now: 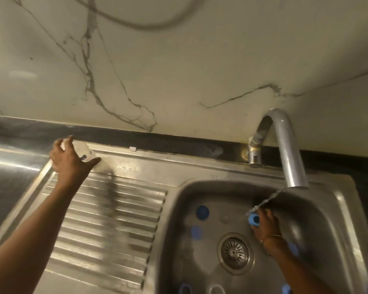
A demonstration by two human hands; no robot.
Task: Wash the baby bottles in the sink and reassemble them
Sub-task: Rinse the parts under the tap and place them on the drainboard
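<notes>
Both forearms bare, no sleeves; thin gold bangle [272, 237] on right wrist

The ribbed drainboard [106, 211] lies left of the sink basin [338, 211]. The faucet [285, 145] rises behind the basin, its spout over the right side. A drain strainer [235, 252] sits in the basin floor, bottle caps [202, 212] scattered to its left.

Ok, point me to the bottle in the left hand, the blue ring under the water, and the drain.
bottle [87, 153]: head view, on the clear body showing past the fingers.
blue ring [254, 220]: head view, on its rim facing the camera, held in the right hand.
drain [234, 252]: head view, on the strainer's middle.
</notes>
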